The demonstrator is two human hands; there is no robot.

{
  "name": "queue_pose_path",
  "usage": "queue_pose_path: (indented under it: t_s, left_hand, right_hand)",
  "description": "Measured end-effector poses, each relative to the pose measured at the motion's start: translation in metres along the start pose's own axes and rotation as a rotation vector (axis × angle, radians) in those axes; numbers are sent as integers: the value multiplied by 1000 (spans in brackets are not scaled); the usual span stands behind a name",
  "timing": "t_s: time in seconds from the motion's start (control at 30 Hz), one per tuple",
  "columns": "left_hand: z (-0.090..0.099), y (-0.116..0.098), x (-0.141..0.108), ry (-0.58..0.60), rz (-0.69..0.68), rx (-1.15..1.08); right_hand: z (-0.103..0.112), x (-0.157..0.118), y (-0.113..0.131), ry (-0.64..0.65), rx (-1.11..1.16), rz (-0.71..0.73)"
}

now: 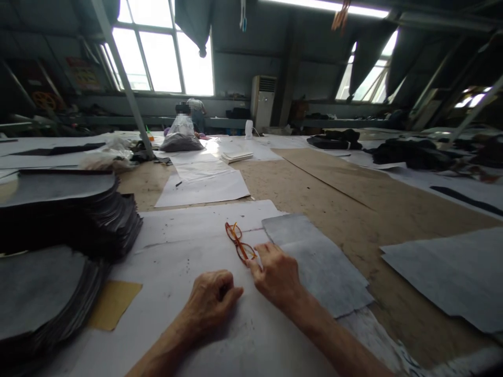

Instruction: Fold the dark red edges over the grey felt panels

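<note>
Orange-brown eyeglasses (239, 245) lie folded on the large white paper sheet (168, 235). At their near end is my right hand (275, 269), its thumb and bent fingers closed about the edge of the frame. My left hand (212, 296) rests on the paper to the left of it, apart from the glasses. Its fingers are curled into a loose fist, and nothing shows in it. Just right of my right hand, a grey fabric panel (322, 262) lies flat, partly over the white paper.
Stacks of dark, grey-topped cut pieces (66, 188) stand at the left, beside a tan card (116, 303). Another grey panel (451, 272) lies at the right. Farther back are white sheets (204, 186), a plastic bag (181, 137), dark cloth piles (408, 153) and a person (196, 110).
</note>
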State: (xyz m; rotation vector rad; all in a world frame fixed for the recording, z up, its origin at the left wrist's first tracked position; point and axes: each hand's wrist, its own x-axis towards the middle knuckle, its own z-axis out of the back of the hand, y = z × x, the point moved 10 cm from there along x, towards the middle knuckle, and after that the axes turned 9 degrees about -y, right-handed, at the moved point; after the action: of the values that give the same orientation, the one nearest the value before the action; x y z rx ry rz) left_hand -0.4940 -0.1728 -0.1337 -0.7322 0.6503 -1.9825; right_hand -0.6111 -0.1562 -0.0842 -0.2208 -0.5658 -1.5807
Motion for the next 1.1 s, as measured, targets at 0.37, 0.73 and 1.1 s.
queue_pose_path:
  t_s: [0.37, 0.73, 1.1]
  left_hand:
    - [6, 10, 4, -42, 134, -394]
    - [-17, 13, -16, 85, 619, -1228]
    - [-47, -35, -46, 664, 252, -825]
  right_hand:
    - [-1, 13, 32, -231, -238, 76]
    - [69, -87, 107, -766, 269, 510]
    - [53, -69, -5, -24, 694, 60]
